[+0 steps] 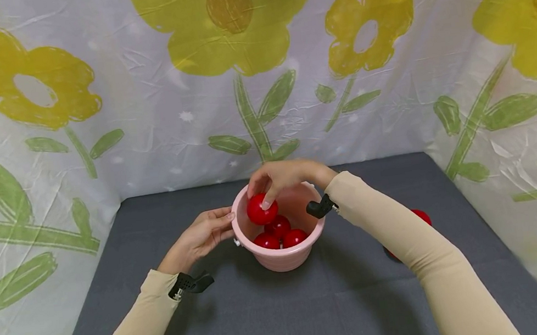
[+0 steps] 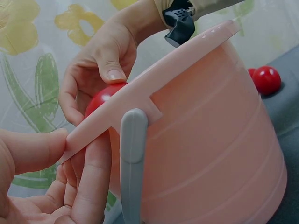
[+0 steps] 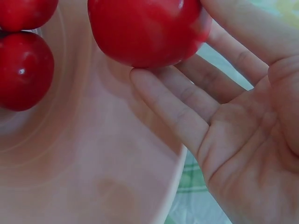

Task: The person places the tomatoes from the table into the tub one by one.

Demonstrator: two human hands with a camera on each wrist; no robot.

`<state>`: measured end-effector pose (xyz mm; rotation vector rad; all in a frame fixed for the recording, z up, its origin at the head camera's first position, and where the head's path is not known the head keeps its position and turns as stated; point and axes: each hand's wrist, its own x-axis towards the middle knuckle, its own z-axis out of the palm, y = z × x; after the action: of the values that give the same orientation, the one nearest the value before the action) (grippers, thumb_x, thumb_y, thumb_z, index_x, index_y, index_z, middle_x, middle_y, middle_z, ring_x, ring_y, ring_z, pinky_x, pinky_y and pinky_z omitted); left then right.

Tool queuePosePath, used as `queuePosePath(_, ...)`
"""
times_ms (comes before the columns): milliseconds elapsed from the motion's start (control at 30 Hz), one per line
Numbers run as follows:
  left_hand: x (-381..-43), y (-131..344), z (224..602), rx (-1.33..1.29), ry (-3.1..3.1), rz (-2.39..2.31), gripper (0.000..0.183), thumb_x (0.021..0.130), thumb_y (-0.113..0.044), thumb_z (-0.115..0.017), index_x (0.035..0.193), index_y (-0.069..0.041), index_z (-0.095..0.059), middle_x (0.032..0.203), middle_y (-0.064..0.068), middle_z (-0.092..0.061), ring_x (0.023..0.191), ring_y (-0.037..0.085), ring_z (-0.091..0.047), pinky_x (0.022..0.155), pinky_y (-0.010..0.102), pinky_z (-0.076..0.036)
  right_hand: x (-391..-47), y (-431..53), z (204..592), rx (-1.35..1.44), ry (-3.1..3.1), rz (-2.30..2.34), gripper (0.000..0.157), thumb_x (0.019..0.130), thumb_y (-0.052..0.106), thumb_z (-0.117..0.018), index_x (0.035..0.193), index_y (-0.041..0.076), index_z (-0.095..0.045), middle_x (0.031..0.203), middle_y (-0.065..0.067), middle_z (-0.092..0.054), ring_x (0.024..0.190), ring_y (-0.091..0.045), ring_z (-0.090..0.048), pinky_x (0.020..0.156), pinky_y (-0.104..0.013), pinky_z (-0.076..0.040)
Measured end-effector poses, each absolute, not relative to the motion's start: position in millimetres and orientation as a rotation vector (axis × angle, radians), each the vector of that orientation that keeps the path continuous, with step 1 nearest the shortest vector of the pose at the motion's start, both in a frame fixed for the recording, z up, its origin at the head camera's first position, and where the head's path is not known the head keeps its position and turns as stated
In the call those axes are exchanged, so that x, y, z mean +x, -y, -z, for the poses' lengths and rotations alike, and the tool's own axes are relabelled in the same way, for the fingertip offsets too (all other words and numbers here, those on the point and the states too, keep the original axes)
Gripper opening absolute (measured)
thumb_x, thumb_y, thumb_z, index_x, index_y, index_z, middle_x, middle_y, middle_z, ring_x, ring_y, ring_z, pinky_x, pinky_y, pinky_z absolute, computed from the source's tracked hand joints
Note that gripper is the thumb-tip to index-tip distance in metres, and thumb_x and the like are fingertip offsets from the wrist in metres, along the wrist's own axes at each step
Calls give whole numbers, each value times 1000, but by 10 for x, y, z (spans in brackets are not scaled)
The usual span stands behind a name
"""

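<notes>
A pink bucket [image 1: 284,262] with a grey handle [image 2: 132,163] stands on the dark cloth. My left hand [image 1: 200,236] pinches its rim at the left side, thumb on one face and fingers on the other. Over the bucket's mouth, my right hand [image 1: 283,179] holds a shiny red apple [image 1: 256,214] between thumb and fingers, just inside the far left rim. Several more red apples [image 1: 294,237] lie at the bottom of the bucket. In the right wrist view the held apple [image 3: 149,32] rests at the fingertips, above the inner wall.
Beyond the bucket on the right, more red fruit [image 2: 267,80] sits on the table [image 1: 335,314], partly covered by the right forearm in the head view. A white curtain [image 1: 153,120] printed with yellow flowers hangs around the back and sides.
</notes>
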<state>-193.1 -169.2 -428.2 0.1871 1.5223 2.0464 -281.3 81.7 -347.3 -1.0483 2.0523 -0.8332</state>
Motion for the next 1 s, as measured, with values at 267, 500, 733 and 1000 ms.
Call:
queuePosePath(267,-1921,1685,4269,181,-1519,-2053,56,103,-3,-47,147,18,-21,113,1,-65,97,8,-69,81,23,-61,-2803,-820,3460,-1105,-2072,857,30,89,6,-71,119,2,-67,121,-15,-69,114,-27,-65,101,-32,-55)
queuePosePath(500,-1912,1682,4257,177,-1518,-2054,55,103,-4,-46,148,17,-21,117,3,-64,98,9,-69,81,24,-61,-2789,-847,3421,-1106,-2048,882,33,89,6,-71,121,0,-66,124,-18,-67,116,-32,-64,99,-31,-56)
queuePosePath(733,-1927,1686,4273,176,-1517,-2054,55,103,-3,-46,147,18,-21,116,4,-64,98,9,-68,82,24,-61,-2797,-892,3401,-1101,-2053,897,36,88,5,-72,123,-1,-65,125,-20,-67,118,-34,-64,99,-32,-57)
queuePosePath(1000,-1926,1686,4284,176,-1530,-2051,55,103,-3,-47,147,17,-22,116,3,-64,98,9,-68,81,24,-61,-2828,-1084,3233,-1047,-2051,995,36,91,0,-64,126,-4,-61,129,-27,-62,119,-39,-62,95,-35,-58)
